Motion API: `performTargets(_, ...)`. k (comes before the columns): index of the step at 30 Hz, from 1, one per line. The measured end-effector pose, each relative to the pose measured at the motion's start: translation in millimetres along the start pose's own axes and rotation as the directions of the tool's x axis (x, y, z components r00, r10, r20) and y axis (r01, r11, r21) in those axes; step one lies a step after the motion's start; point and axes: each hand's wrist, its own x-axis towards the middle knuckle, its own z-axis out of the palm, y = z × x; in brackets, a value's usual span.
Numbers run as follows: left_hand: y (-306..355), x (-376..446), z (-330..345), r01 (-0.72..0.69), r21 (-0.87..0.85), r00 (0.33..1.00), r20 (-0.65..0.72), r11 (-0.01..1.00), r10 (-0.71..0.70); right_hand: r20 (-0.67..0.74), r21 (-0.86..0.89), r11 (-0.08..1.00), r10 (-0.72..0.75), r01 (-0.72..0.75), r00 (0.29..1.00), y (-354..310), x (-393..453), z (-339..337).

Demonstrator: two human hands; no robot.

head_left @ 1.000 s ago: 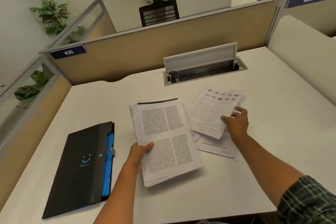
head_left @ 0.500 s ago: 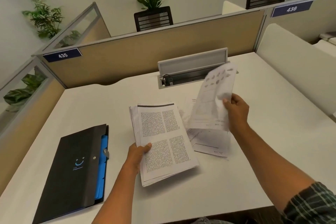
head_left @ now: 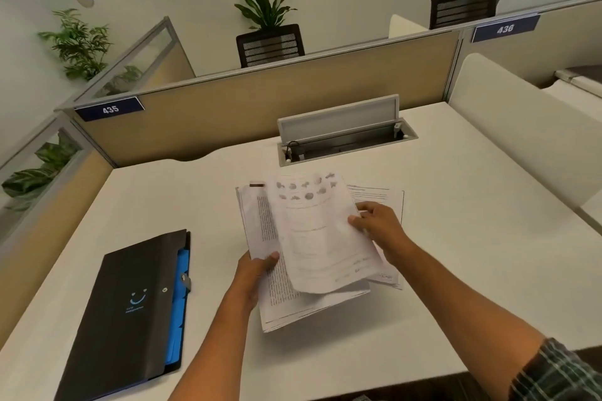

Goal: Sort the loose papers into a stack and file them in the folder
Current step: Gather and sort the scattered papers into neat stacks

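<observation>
Since half a second ago, the sheet [head_left: 321,231] with small pictures along its top has come down from the air beside the stack [head_left: 293,270] and now lies across the top of it, skewed a little to the right. The right hand [head_left: 374,221] pinches this sheet at its right edge, thumb on top and fingers curled below. The left hand [head_left: 257,273] grips the stack at its lower left edge, thumb pressed on the printed page, and holds the stack slightly raised over the white counter [head_left: 472,254]. More loose papers [head_left: 387,195] lie flat on the counter under and behind the right hand, partly covered by it and by the stack. A black folder [head_left: 130,309] lies closed on the counter well to the left of the stack, with blue dividers [head_left: 180,303] showing along its right edge. Behind the papers a grey cable hatch [head_left: 342,127] stands open in the counter. A plaid sleeve [head_left: 560,374] covers the right upper arm at the picture's lower right corner.
</observation>
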Motion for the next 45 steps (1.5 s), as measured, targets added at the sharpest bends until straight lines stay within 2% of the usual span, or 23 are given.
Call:
performTargets(5,8.6,-7.9,4.2,-0.01,0.017,1.0,0.029,1.0,0.01,-0.014,-0.119,0.993,0.02,-0.022,1.0,10.1,-4.9,-1.0)
performTargets(7,11.1,-13.0,5.2,-0.014,0.028,0.999,0.042,1.0,0.013,-0.006,-0.121,0.99,0.07,-0.071,0.997,9.6,-4.1,-2.3)
performTargets(8,12.1,-15.1,5.7,-0.016,0.031,0.998,0.055,0.999,0.014,0.026,-0.082,0.988,0.132,-0.13,0.991,8.3,-3.9,-2.5)
performTargets(10,15.8,-21.0,9.0,-0.024,0.032,0.996,0.086,0.999,0.021,0.178,0.008,0.975,0.218,-0.223,0.96,10.0,-2.0,-3.7)
performTargets(12,19.0,-25.5,14.9,-0.027,0.042,0.992,0.128,0.999,0.022,0.35,0.09,0.962,0.212,-0.258,0.912,15.1,-1.6,-3.9)
performTargets(13,19.7,-28.3,18.7,-0.03,0.058,0.989,0.143,0.998,0.021,0.391,0.113,0.958,0.2,-0.262,0.898,17.8,-3.3,-2.5)
performTargets(16,21.0,-36.3,27.1,-0.023,0.076,0.989,0.145,0.997,0.012,0.315,0.099,0.978,0.147,-0.186,0.938,26.3,-8.3,5.4)
performTargets(18,19.3,-34.5,26.4,-0.005,-0.04,0.982,0.188,0.999,0.012,0.203,0.085,0.992,0.08,-0.098,0.976,27.4,-12.8,9.6)
performTargets(20,22.8,-35.8,25.1,-0.062,-0.078,0.976,0.202,0.995,0.077,0.154,0.104,0.995,-0.022,0.006,0.988,25.8,-17.6,11.8)
performTargets(23,30.6,-35.8,28.2,-0.198,0.092,0.973,0.142,0.976,0.184,0.132,0.182,0.973,-0.17,0.145,0.977,18.3,-26.4,16.3)
performTargets(25,33.7,-32.6,26.6,-0.294,0.147,0.955,0.081,0.944,0.285,0.134,0.189,0.953,-0.262,0.235,0.956,12.5,-31.5,18.4)
performTargets(27,37.1,-32.6,22.7,-0.376,0.164,0.925,0.114,0.912,0.361,0.178,0.197,0.939,-0.317,0.282,0.932,9.9,-35.8,17.2)
performTargets(29,36.4,-36.3,18.7,-0.431,0.174,0.895,0.208,0.885,0.395,0.226,0.185,0.94,-0.325,0.287,0.918,11.3,-38.5,13.3)
performTargets(32,24.8,-41.7,15.4,-0.409,0.202,0.901,0.247,0.89,0.358,0.285,0.118,0.946,-0.325,0.303,0.902,20.2,-40.1,10.6)
performTargets(39,30.5,-47.7,18.7,-0.434,0.164,0.892,0.217,0.886,0.397,0.266,0.094,0.951,-0.308,0.294,0.913,13.7,-40.3,17.9)
performTargets(42,30.4,-47.2,16.7,-0.384,0.173,0.916,0.199,0.907,0.349,0.284,0.132,0.952,-0.302,0.275,0.91,18.1,-38.6,14.0)
performTargets(45,14.2,-45.1,11.9,-0.297,0.207,0.948,0.176,0.932,0.263,0.313,0.087,0.972,-0.237,0.22,0.92,35.9,-36.0,11.8)
